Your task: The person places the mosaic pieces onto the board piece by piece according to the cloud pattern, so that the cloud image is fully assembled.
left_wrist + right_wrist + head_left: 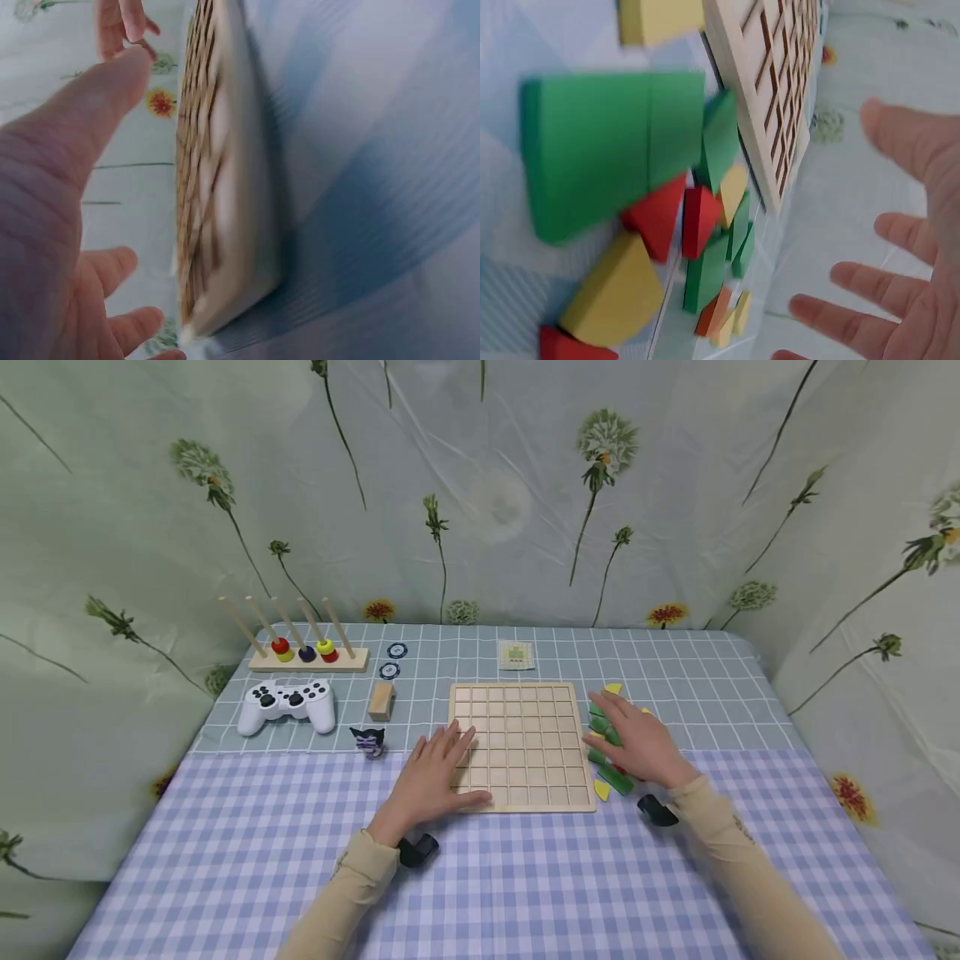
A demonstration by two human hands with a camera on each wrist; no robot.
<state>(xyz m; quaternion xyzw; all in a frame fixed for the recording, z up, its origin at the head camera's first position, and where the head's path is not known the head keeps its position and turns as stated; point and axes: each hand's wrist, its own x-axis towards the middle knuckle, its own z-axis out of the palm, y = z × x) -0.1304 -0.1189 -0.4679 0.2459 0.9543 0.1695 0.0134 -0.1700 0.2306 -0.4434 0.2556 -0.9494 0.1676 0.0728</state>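
Note:
A square wooden grid board point(525, 735) lies on the table between the two hands. My left hand point(431, 781) hovers over the board's left edge, fingers spread, thumb towards the front edge. Seen from the left wrist, nothing sits in that hand. On the board's right side my right hand point(637, 739) is held above a loose group of coloured blocks, its fingers extended and holding nothing. Under it are green blocks point(607, 142), red blocks point(701, 221) and yellow blocks point(619, 289). In the head view the hand hides part of this group.
At the back left stands a wooden peg rack point(307, 662) with coloured beads. Nearer lie a white game controller point(287, 703), a small purple figure point(369, 742), a wooden block point(381, 702) and two round chips point(397, 650). A pattern card point(517, 655) lies behind the board.

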